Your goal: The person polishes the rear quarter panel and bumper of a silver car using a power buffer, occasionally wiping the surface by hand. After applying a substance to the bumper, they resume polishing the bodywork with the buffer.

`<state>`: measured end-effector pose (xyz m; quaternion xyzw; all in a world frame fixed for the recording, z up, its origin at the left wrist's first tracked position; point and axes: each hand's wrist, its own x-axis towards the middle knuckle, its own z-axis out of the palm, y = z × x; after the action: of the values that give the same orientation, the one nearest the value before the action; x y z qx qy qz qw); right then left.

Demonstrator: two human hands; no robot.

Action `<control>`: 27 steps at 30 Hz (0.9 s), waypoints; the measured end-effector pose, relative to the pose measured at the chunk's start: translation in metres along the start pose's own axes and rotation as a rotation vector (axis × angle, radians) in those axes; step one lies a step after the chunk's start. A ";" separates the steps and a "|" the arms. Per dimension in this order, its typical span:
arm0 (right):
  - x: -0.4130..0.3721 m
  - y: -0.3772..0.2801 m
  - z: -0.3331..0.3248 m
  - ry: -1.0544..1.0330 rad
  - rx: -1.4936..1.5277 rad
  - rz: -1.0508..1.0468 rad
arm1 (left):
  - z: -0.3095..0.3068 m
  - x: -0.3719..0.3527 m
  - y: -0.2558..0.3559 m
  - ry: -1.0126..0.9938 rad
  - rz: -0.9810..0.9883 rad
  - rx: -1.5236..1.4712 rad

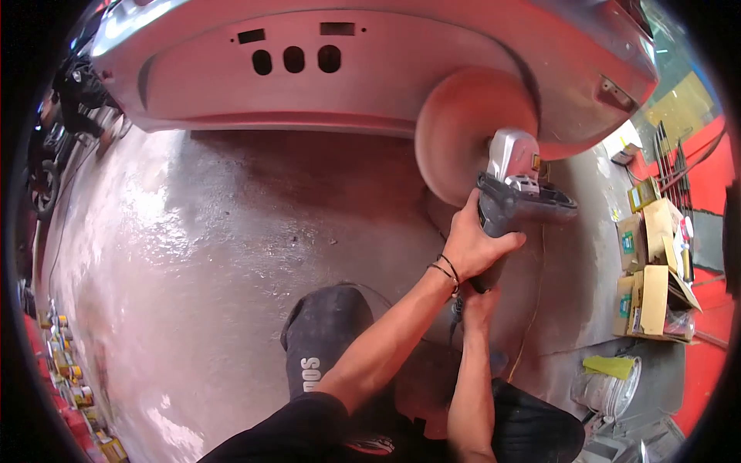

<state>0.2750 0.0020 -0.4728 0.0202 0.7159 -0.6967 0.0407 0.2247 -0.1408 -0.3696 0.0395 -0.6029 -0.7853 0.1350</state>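
Note:
Both my hands are on a power polisher (513,158) with a silver head and a dark grey body. My left hand (480,245) wraps round the body just behind the head, thumb pointing right. Lower down, my right hand (479,307) closes round the rear end, where the cord leaves; its fingers are partly hidden. A large round polishing pad (451,143) on the polisher is blurred, as if spinning. It stands tilted against the right part of a silver car body panel (208,89), which has several cut-out holes. Dark bands circle my left wrist.
Along the right stand open cardboard boxes (654,297) and a bucket (617,386) with a yellow-green cloth. A cord (532,324) trails across the wet-looking floor (170,255). Cans (65,359) line the left edge; a person (81,92) is at the upper left.

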 end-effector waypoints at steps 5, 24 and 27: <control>0.018 -0.036 0.062 -0.017 -0.201 -0.111 | -0.051 0.019 0.036 0.019 0.211 -0.124; 0.017 0.008 0.066 -0.128 -0.211 -0.160 | -0.076 -0.007 -0.022 0.101 0.153 -0.208; 0.013 0.027 0.051 -0.114 -0.093 -0.097 | -0.046 0.006 -0.009 0.036 0.086 0.026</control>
<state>0.2658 -0.0483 -0.5020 -0.0560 0.7443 -0.6637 0.0484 0.2278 -0.1833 -0.3898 0.0293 -0.6118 -0.7699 0.1790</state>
